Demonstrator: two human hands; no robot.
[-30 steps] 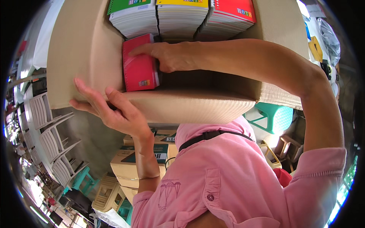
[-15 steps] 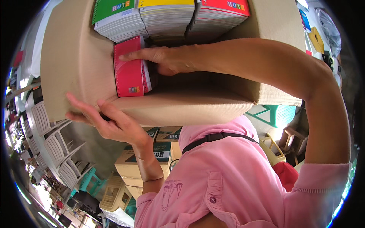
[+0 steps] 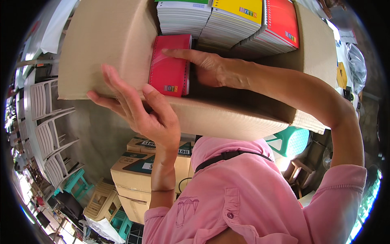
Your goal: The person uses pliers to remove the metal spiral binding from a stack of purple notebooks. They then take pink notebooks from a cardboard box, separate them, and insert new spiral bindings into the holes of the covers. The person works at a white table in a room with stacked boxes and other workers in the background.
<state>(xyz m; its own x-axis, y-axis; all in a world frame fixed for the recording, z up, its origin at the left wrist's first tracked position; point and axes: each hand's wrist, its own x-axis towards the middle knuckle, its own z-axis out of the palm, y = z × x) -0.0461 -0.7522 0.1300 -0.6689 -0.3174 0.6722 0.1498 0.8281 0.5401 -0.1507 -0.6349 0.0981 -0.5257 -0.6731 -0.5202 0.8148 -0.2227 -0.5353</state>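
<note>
An open cardboard box (image 3: 227,118) stands in front of me, with spiral notebooks inside. In its near left corner is a small stack of red notebooks (image 3: 168,71). My right hand (image 3: 215,69) reaches in from the right, its thumb flat on the top cover and its other fingers down the stack's right side, partly hidden. At the box's near left corner, my left hand (image 3: 144,116) is open, fingers spread against the cardboard. Behind stand taller stacks of notebooks: green-covered (image 3: 183,20), yellow-covered (image 3: 235,26) and red-covered (image 3: 278,26).
Closed cardboard cartons (image 3: 134,175) are piled below the box, to the left of my body. White plastic chairs (image 3: 50,132) line the left side. A green stool (image 3: 290,140) is under the box's right end, and a tan stool (image 3: 101,199) stands at lower left.
The box and its notebooks now appear farther right in view, tilted a little. My left hand has shifted right with the box corner. My right thumb stays on the red notebooks.
</note>
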